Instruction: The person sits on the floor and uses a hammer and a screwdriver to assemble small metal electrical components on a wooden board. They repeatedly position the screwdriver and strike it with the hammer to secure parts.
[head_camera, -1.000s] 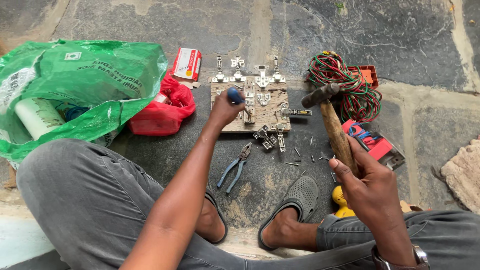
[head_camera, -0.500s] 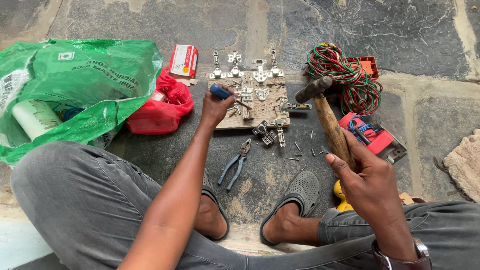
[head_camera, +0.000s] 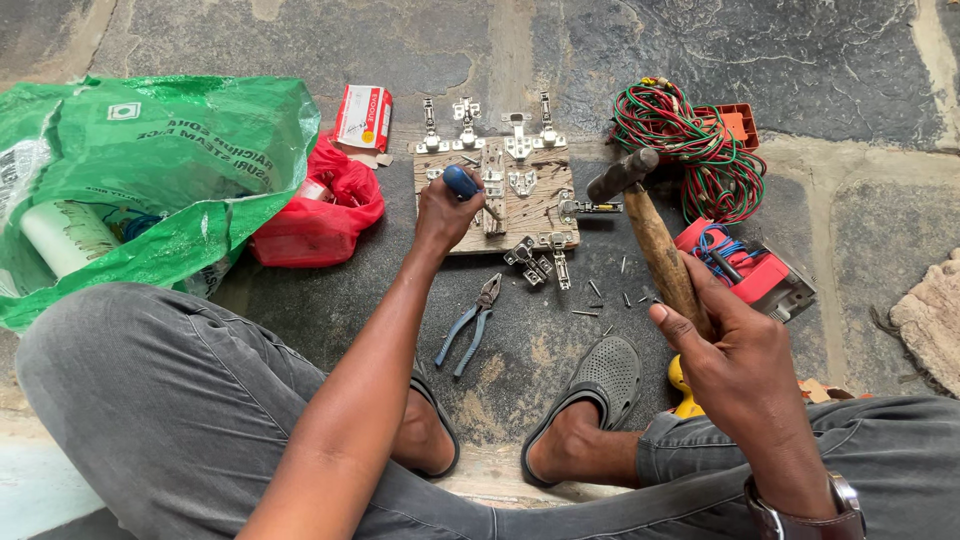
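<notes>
We sit on the stone floor (head_camera: 330, 30) with our left hand (head_camera: 445, 212) clenched around a blue-handled tool (head_camera: 462, 182), its tip set on the wooden board (head_camera: 540, 215) among metal hinges (head_camera: 518, 140). Our right hand (head_camera: 735, 345) grips the wooden shaft of a hammer (head_camera: 645, 225), its head raised just right of the board. Blue-handled pliers (head_camera: 472, 325) lie below the board. A coil of red and green wire (head_camera: 695, 140) sits beyond the hammer, and a green plastic bag (head_camera: 150, 170) lies at our left.
</notes>
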